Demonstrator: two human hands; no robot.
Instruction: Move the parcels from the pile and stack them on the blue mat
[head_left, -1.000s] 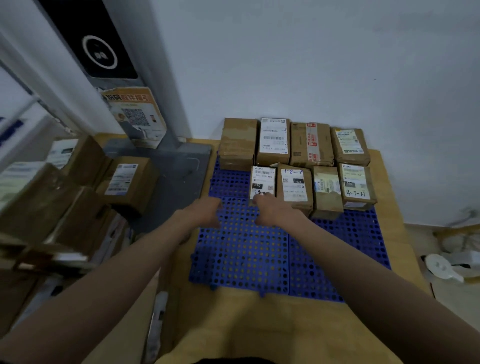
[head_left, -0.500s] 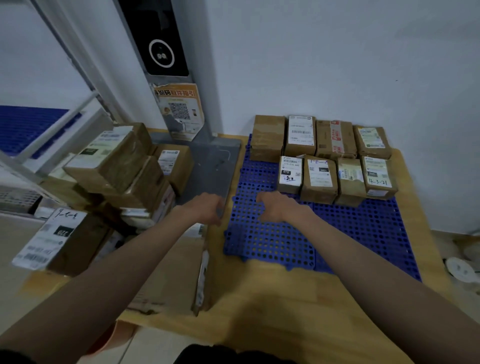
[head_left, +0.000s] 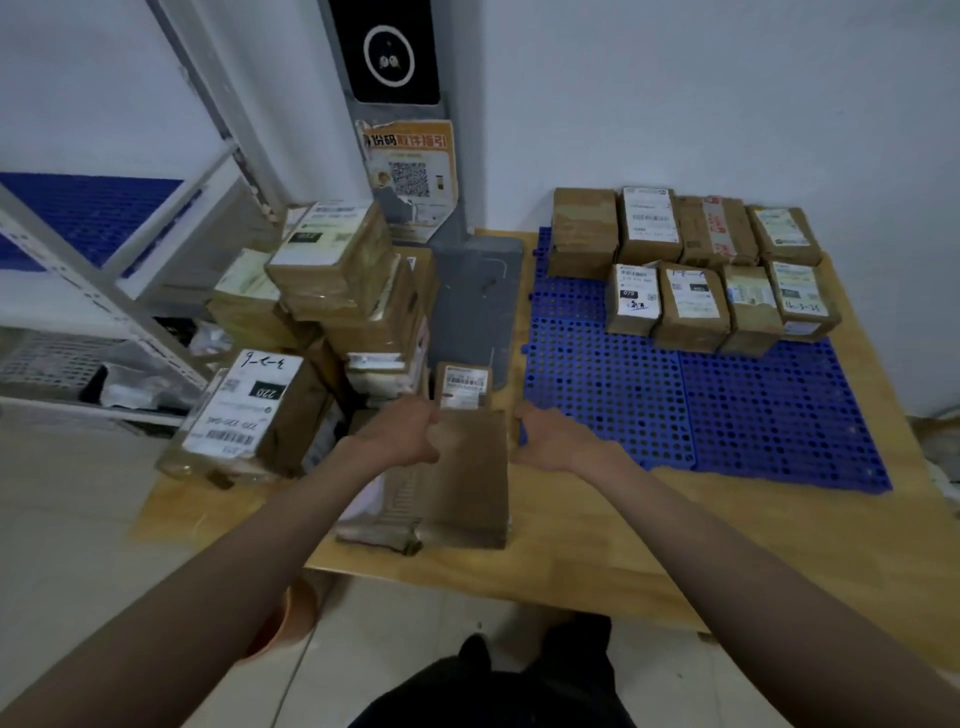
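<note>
White walls back a wooden counter (head_left: 623, 545) set in a corner. At 2 o'clock on the counter lies the blue mat (head_left: 727, 405), perforated. Eight parcels (head_left: 691, 306) stand on the mat's far part in two rows of four, touching one another; the near part of the mat is bare. At 10 o'clock sits the pile (head_left: 337, 312) of brown boxes, stacked unevenly, several tilted, most bearing white labels. A grey post (head_left: 410, 171) with a dark screen and an orange notice rises between pile and mat. White shelving (head_left: 104, 270) stands at 9 o'clock, holding blue mesh on its upper level.

At centre, a brown box (head_left: 467, 478) lies on the counter just beside the mat's near left corner. A small labelled box (head_left: 462, 387) stands upright behind it. Left hand (head_left: 402, 434) grips the brown box's far left corner, fingers curled. Right hand (head_left: 550, 434) is at the box's far right corner with fingers bent against its edge; whether it has closed on the box I cannot tell.
</note>
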